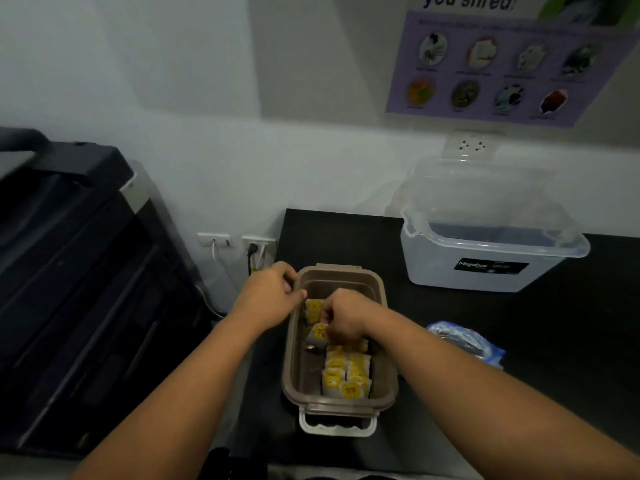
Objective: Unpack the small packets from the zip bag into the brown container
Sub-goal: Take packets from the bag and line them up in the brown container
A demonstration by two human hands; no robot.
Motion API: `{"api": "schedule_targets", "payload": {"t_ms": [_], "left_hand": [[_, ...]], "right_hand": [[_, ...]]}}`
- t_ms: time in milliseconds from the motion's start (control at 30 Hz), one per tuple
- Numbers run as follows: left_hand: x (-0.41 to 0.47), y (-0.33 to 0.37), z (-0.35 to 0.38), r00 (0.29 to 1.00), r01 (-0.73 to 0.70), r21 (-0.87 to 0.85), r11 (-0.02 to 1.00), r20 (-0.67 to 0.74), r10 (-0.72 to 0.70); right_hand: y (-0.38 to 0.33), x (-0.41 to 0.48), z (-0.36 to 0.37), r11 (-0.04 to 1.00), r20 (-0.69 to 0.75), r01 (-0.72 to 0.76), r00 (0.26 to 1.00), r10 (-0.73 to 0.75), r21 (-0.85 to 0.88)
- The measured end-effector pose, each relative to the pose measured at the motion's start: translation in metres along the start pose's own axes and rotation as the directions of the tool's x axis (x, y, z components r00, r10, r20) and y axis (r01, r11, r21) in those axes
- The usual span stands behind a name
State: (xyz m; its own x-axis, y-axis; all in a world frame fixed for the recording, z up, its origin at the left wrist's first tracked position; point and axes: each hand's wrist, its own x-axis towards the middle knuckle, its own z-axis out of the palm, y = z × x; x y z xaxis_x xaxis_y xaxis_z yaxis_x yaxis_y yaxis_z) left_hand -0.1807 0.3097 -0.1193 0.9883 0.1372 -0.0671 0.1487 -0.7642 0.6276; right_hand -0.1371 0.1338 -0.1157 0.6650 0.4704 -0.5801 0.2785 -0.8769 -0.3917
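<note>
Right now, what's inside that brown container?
The brown container holds small yellow packets, stacked near its closer end, with a few more by the right hand reaching in. What lies beneath that hand and the packets is hidden.

Single head camera, looking forward-down, close over brown container (337,405) on counter (554,341).

The right hand (343,315) covers some small packets (346,375) in the brown container (388,344). The zip bag (464,341) is blurred, its contents unreadable. The poster (502,64) is cut off at the top.
</note>
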Motion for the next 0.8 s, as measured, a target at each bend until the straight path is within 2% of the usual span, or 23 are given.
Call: {"api": "schedule_targets", "payload": {"t_ms": [133, 233, 367, 567, 800], "left_hand": [[-0.001, -0.007, 0.004, 0.996, 0.082, -0.147, 0.986, 0.039, -0.077], [0.0, -0.011, 0.006, 0.991, 0.129, -0.226, 0.966, 0.067, -0.116], [0.0, -0.016, 0.012, 0.99, 0.137, -0.224, 0.965, 0.049, -0.13], [-0.002, -0.017, 0.014, 0.987, 0.161, -0.241, 0.957, 0.062, -0.15], [-0.003, -0.009, 0.011, 0.985, 0.172, -0.22, 0.96, 0.065, -0.162]], "right_hand": [[-0.006, 0.016, 0.004, 0.993, 0.028, -0.063, 0.997, 0.066, -0.098], [-0.012, 0.029, 0.014, 0.975, -0.023, -0.123, 0.992, 0.121, -0.185], [-0.018, 0.037, 0.019, 0.967, -0.118, -0.167, 0.982, 0.146, -0.191], [-0.016, 0.038, 0.027, 0.947, -0.203, -0.15, 0.975, 0.093, -0.284], [-0.015, 0.032, 0.03, 0.948, -0.199, -0.148, 0.976, 0.093, -0.282]]}}
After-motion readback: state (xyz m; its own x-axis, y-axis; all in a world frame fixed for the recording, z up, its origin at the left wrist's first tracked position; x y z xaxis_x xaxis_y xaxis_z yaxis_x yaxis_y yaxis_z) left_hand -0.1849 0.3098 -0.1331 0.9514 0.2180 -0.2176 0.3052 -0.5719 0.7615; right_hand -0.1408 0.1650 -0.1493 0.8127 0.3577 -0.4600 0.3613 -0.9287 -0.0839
